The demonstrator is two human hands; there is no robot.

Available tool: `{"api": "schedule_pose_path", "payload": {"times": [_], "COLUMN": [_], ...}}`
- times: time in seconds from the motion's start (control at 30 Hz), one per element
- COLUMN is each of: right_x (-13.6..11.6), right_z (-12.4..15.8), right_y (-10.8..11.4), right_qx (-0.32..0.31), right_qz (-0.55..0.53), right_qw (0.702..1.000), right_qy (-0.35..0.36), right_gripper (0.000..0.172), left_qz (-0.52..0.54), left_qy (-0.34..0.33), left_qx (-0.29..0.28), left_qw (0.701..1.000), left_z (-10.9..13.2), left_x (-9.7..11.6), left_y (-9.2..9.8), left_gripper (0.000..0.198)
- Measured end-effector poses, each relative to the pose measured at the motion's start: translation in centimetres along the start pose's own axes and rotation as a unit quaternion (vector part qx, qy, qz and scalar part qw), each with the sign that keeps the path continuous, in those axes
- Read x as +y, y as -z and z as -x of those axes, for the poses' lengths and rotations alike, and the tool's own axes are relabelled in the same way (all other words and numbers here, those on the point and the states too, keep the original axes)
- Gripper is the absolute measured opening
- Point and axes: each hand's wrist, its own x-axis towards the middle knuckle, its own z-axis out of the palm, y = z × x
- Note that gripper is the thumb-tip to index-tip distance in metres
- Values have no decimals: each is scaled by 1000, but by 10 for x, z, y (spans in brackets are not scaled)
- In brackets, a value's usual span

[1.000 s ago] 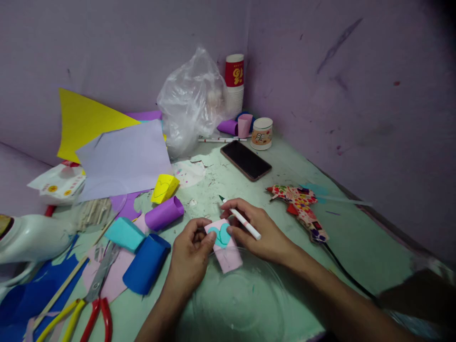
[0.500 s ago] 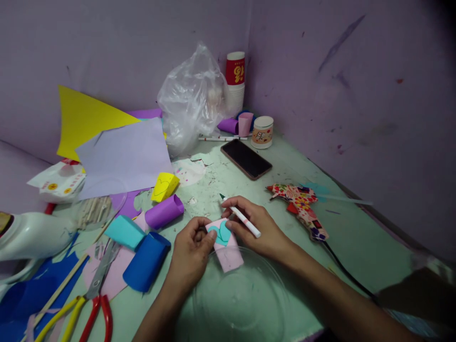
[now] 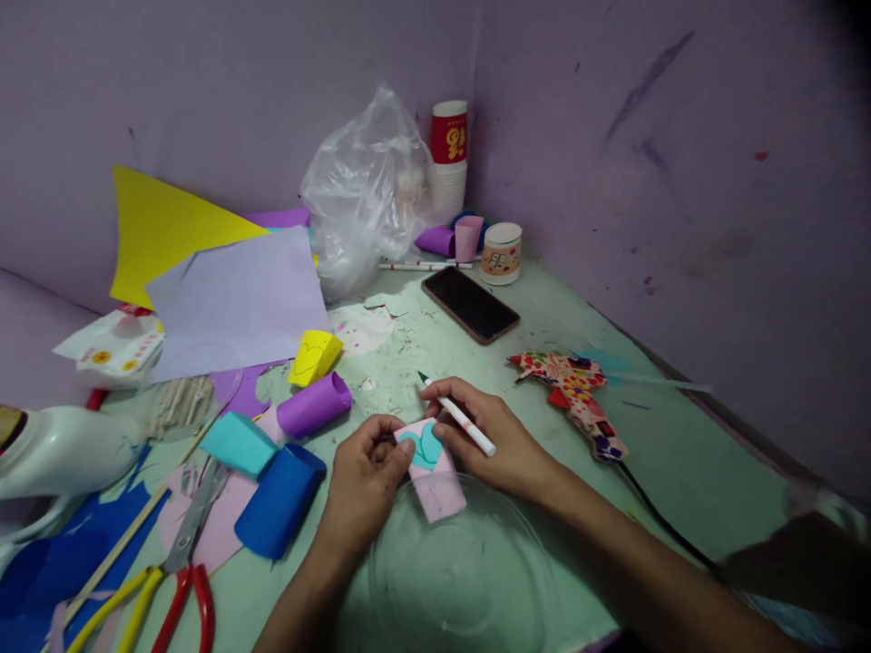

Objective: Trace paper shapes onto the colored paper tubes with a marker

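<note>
The left hand (image 3: 367,481) is pinched shut on a small pink paper roll (image 3: 439,490) that carries a teal heart shape, thumb on top and fingers under its near-left edge. The roll sits low over the pale green counter (image 3: 680,472), its lower end lying across the rim of a clear round glass dish (image 3: 469,580) close to the person. The right hand (image 3: 507,444) is closed around a slim white marker pen (image 3: 459,417) with a green tip pointing away and to the left, and its fingertips touch the right side of the roll beside the heart. To the left of the hands lie a purple paper roll (image 3: 314,405), a dark blue paper roll (image 3: 280,501) and a teal paper roll (image 3: 238,444), with yellow-and-red-handled scissors (image 3: 183,562) nearer the counter's edge. Further back rests a black phone (image 3: 469,305), and to the right a flower-patterned glue gun (image 3: 575,392) lies well apart from the hands.
</note>
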Motion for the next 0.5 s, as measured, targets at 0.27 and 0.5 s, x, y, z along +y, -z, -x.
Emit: {"api": "schedule_pose_path", "payload": {"times": [0.27, 0.5], "right_x": [1, 1], "right_z": [1, 1], "right_y": [-1, 1], "right_qx": [0, 4], "right_qz": [-3, 3], "right_qw": [1000, 1000], "right_qy": [-3, -10], "right_gripper": [28, 30], "left_qz": [13, 0], "left_qy": [-10, 5], "left_qx": [-10, -36], "left_qw": [1000, 999], "left_z": [-3, 0], "left_x": [-9, -1], "left_y": [1, 0], "left_gripper": [26, 41]}}
